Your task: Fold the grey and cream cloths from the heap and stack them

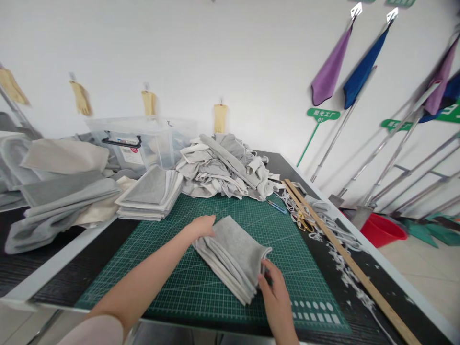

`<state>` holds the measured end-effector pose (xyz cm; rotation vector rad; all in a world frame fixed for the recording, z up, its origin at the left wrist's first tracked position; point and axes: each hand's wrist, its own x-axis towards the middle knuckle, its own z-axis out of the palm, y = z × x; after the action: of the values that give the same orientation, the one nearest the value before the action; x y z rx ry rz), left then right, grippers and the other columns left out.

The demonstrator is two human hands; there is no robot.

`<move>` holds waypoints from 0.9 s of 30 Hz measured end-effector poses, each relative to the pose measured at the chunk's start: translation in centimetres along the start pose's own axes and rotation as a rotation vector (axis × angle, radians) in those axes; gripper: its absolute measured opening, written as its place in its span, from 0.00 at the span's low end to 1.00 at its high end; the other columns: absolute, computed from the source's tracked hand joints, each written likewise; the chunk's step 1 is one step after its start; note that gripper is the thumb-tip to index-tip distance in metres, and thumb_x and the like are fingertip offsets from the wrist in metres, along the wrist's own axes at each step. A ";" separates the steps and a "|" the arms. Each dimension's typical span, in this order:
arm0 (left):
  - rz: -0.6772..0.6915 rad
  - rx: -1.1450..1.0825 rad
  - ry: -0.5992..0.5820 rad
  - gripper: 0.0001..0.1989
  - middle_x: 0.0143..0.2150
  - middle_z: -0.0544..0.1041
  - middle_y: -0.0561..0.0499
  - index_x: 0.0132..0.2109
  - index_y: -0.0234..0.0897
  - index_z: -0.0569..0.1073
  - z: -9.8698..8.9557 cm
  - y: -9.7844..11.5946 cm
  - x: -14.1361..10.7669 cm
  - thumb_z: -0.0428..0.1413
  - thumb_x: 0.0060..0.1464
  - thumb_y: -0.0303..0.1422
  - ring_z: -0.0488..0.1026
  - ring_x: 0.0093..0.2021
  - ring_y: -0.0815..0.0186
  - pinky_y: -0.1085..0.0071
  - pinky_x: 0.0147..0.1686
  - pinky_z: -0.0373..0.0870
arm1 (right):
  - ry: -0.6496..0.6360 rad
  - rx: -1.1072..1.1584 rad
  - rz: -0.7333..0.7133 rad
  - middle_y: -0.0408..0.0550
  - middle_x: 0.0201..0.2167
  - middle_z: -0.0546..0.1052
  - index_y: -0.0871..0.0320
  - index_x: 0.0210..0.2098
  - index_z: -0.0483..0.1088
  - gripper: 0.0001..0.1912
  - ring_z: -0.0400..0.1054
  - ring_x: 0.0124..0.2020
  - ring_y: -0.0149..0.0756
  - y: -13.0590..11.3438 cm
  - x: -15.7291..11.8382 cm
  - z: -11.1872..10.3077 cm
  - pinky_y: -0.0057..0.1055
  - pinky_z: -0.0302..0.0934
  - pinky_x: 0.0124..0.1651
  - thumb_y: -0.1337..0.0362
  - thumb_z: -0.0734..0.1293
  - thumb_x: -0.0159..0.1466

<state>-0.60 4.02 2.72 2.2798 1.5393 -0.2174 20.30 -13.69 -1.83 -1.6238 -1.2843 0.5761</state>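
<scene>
A small stack of folded grey cloths (pixel 232 251) lies at a slant on the green cutting mat (pixel 161 282). My left hand (pixel 203 227) grips its far left corner, with the fingertips partly hidden. At the near right end, my right hand (pixel 275 287) pinches the cloth edge between thumb and fingers, where the top layer curls up a little. Several paler layers show along the stack's near left side. A neat pile of folded grey cloths (pixel 151 191) sits at the mat's far left corner.
A loose heap of grey cloth (pixel 226 167) covers the far side. Larger fabric pieces (pixel 68 191) lie left, before a clear plastic box (pixel 129 143). On the right are a light blue cutter (pixel 276 206), gold-handled scissors (pixel 304 222), a wooden strip (pixel 345 254) and white scraps (pixel 345 273).
</scene>
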 end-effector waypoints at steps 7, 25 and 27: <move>0.043 0.066 0.162 0.19 0.40 0.71 0.49 0.43 0.45 0.65 -0.8 -2.1 -3.2 0.49 0.42 0.44 0.68 0.40 0.59 0.65 0.35 0.63 | 0.041 0.055 0.167 0.51 0.45 0.65 0.58 0.46 0.60 0.25 0.63 0.38 0.39 1.4 2.0 -1.2 0.36 0.57 0.41 0.55 0.61 0.50; 0.126 -0.374 0.293 0.08 0.25 0.68 0.55 0.33 0.37 0.66 -2.1 4.4 -1.4 0.50 0.43 0.35 0.67 0.26 0.70 0.76 0.24 0.63 | 0.095 0.002 0.066 0.53 0.46 0.63 0.58 0.47 0.59 0.24 0.61 0.40 0.41 0.1 1.5 -1.0 0.36 0.58 0.38 0.57 0.61 0.51; 0.187 -0.757 0.265 0.09 0.22 0.65 0.57 0.35 0.37 0.64 -3.0 6.1 -2.6 0.50 0.43 0.34 0.63 0.19 0.74 0.79 0.18 0.59 | 0.161 0.080 0.010 0.53 0.48 0.61 0.58 0.47 0.59 0.24 0.59 0.43 0.42 -1.8 0.8 -0.8 0.38 0.56 0.42 0.57 0.62 0.51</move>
<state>3.76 0.96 7.73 1.8468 1.2121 0.6362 20.41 -13.27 0.23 -1.5784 -1.1221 0.4863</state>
